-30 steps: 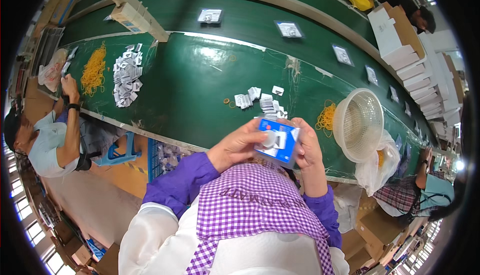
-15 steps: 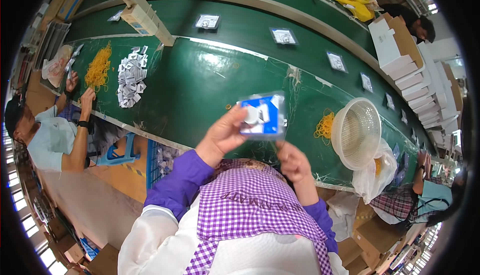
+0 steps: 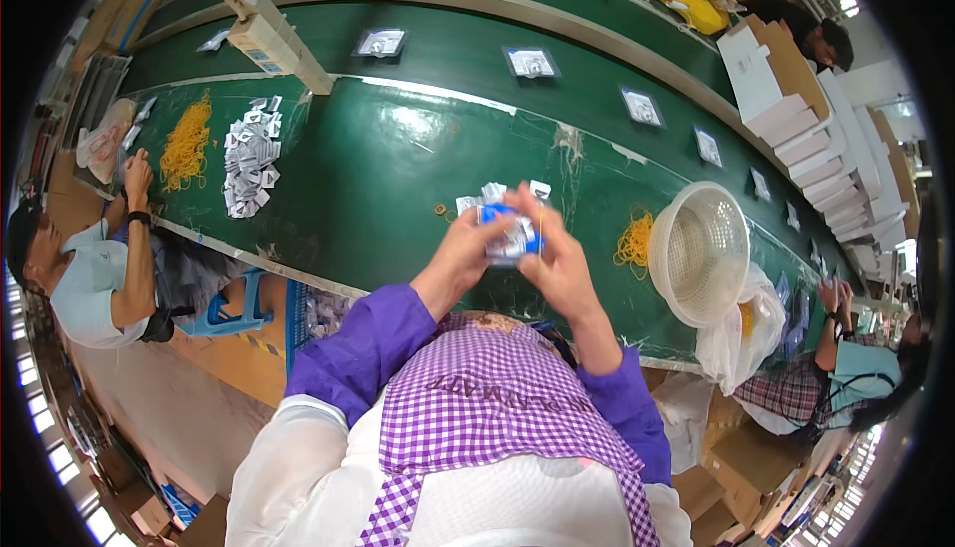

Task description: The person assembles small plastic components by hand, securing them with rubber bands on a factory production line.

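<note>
A blue-and-clear flat plastic package (image 3: 509, 237) is held in front of my chest, above the green table's near side. My left hand (image 3: 463, 252) is closed on its left edge, thumb across the front. My right hand (image 3: 562, 267) is at the right side, its fingers closed on the package and partly covering it. Whether those fingers also hold a rubber band is too small to tell. Just beyond lie several small white packets (image 3: 492, 192), partly hidden by the hands. A pile of yellow rubber bands (image 3: 634, 241) lies right of my right hand.
A white perforated basket (image 3: 701, 209) stands right, beside a clear plastic bag (image 3: 741, 343). Flat packages (image 3: 530, 63) lie along the far belt. A white packet pile (image 3: 251, 159) and more rubber bands (image 3: 186, 144) are left. Co-workers sit on both sides; a post (image 3: 264, 30) rises at the left.
My right hand has risen from below the package onto its right side. The package is tilted and more covered by my hands, and small white packets behind it have come into view.
</note>
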`<state>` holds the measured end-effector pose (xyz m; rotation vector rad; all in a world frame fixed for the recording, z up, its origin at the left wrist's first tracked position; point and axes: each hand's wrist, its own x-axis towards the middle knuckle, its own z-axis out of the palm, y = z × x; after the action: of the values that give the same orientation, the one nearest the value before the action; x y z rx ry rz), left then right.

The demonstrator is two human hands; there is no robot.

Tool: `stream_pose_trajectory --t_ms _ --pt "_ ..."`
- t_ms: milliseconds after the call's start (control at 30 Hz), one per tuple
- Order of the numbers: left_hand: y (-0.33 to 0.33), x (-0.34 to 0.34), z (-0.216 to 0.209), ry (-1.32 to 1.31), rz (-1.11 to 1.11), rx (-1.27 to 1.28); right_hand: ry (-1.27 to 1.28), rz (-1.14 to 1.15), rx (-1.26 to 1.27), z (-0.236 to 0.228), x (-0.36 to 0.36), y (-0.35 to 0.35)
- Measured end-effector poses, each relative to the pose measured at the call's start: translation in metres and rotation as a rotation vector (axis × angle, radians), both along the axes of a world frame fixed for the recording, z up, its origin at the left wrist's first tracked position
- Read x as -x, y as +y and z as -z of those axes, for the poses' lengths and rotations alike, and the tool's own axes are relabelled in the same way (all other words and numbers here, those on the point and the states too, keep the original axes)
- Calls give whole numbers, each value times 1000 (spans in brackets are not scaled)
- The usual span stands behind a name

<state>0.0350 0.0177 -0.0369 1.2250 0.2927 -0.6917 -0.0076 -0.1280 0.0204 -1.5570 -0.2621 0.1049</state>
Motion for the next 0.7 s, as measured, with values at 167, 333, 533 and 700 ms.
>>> stream_pose_trajectory --t_ms 167,333,533,700 --pt "29 -62 -20 113 -566 713 266 64 -1019 -18 26 28" --pt "25 -52 -74 -356 -225 616 392 58 -999 -6 -11 3" --pt "49 -56 -81 -447 749 128 547 -49 -508 6 -15 -25" --pt "58 -47 -59 -673 845 -199 739 -37 -278 25 -31 -14"
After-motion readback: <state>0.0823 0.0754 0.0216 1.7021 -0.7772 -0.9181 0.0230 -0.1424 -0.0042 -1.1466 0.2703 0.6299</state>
